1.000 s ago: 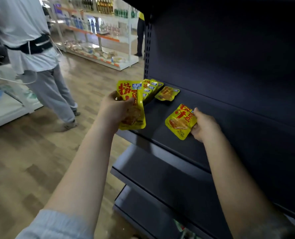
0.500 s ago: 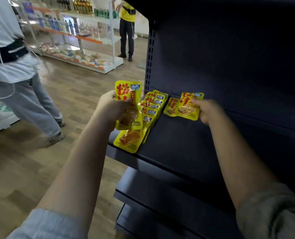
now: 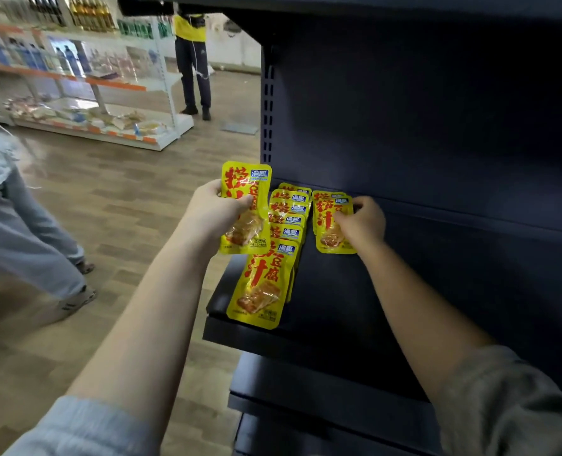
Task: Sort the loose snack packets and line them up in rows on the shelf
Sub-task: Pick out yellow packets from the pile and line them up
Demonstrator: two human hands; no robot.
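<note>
My left hand (image 3: 215, 213) grips a small stack of yellow snack packets (image 3: 245, 209) with red lettering, held upright just off the left end of the dark shelf (image 3: 355, 307). A row of several overlapping yellow packets (image 3: 274, 258) runs from the shelf's front edge back toward the rear panel. To its right lies a second, short pile of packets (image 3: 330, 222). My right hand (image 3: 362, 223) rests on that pile, its curled fingers pinching the top packet against the shelf.
The shelf unit's dark back panel (image 3: 437, 110) rises behind the packets, and lower shelves (image 3: 322, 390) jut out below. A person in grey trousers (image 3: 26, 232) walks on the wooden floor at left. Another person (image 3: 192, 60) stands by white stocked shelving (image 3: 92, 93) farther back.
My right hand carried its packet from the shelf's front toward the back and set it on the packet beside the row. My left hand kept its stack in place.
</note>
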